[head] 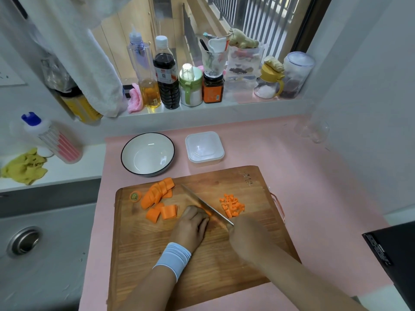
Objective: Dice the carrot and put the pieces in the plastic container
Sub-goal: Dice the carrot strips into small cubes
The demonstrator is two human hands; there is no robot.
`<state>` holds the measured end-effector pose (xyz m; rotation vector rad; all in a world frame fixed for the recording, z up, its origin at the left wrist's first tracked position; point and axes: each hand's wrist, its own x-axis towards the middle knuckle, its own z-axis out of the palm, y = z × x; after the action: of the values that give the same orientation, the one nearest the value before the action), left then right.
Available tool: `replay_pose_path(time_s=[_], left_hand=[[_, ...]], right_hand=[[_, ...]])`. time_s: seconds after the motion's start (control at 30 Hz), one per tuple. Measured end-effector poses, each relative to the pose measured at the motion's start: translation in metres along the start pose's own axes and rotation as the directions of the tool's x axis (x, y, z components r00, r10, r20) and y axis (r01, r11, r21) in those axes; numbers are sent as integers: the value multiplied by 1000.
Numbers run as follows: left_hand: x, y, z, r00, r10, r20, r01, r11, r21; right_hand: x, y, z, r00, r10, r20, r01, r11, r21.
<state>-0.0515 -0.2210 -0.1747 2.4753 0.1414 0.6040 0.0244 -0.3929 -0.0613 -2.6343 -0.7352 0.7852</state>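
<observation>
Nearest me, my blurred right hand [244, 234] is gripping the knife [206, 204], handle hiding inside my fist, while my left hand [190, 225] is clamping curled fingers [201, 217] over the carrot strips [208, 212] on the cutting board [146, 254]. With the blade lying against those fingertips, I am risking a nick if the strips roll. Diced pieces [232, 205] are lying just right of the blade, well apart from the plastic container [204, 148] beyond the board; how much carrot is sitting under my fingers I cannot tell.
</observation>
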Motion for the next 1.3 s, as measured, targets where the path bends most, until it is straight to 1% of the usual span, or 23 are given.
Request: replay_pose_path(time_s=[0.17, 0.33, 0.4, 0.53, 0.67, 0.77, 0.87, 1.17, 1.3], left_hand=[[0, 0, 1, 1000, -9, -21, 9, 1000, -11], [-3, 3, 1, 999, 32, -25, -31, 998, 47], [-3, 4, 0, 999, 20, -25, -18, 998, 66], [-3, 5, -1, 999, 4, -35, -2, 999, 54], [-2, 5, -1, 999, -14, -45, 15, 999, 35], [-3, 3, 0, 999, -34, -39, 35, 999, 22], [-4, 3, -1, 999, -31, -40, 31, 1000, 2], [-3, -1, 2, 999, -31, -34, 31, 1000, 1], [-2, 1, 1, 999, -40, -36, 39, 999, -21]], right_hand=[[10, -9, 5, 1000, 7, -24, -8, 999, -39], [9, -9, 7, 999, 10, -43, -10, 1000, -19], [10, -7, 8, 999, 2, -40, -3, 1000, -6], [7, -9, 6, 999, -17, -46, 17, 1000, -12], [-5, -10, 8, 990, -93, -102, 82, 991, -108], [-13, -8, 10, 989, -94, -112, 79, 988, -132], [-18, -7, 11, 989, -101, -106, 85, 986, -141], [-14, -7, 4, 999, -26, -37, 22, 995, -100], [-3, -5, 3, 1000, 9, 16, -8, 997, -71]])
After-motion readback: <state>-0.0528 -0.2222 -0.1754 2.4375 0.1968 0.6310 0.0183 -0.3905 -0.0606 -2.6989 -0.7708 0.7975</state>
